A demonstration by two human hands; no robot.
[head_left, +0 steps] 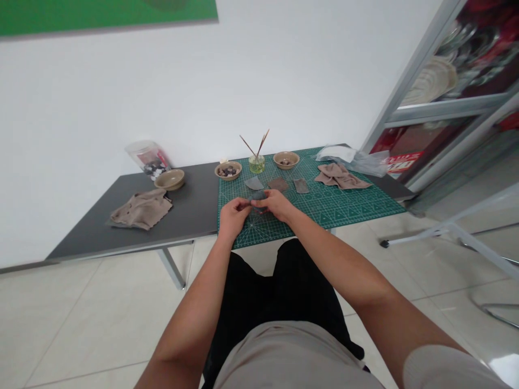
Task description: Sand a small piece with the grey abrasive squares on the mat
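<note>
Over green gridded cutting mat point(344, 208), near its front edge: L hand point(234, 216) and R hand point(272, 205) both curled, fingertips pinched together on small dark blue-grey rounded piece point(258, 195), held just above mat; exact grip partly hidden by fingers. Beyond hands, lying apart: flat grey curved scrap point(254, 183), flat brown scrap point(278, 184), flat grey-brown strip point(300, 186). Two round tan ceramic bowls point(227, 170) point(286, 160) w/ small dark bits inside, either side of small glass jar of green liquid point(257, 165) w/ thin wooden sticks point(254, 145). Crumpled taupe cloth point(340, 176) on mat, R side; clear plastic bag point(371, 163) behind it. On dark grey tabletop point(182, 194), L side: second taupe cloth point(141, 209), third tan bowl point(169, 179), clear bag of dark & white bits point(148, 159).
</note>
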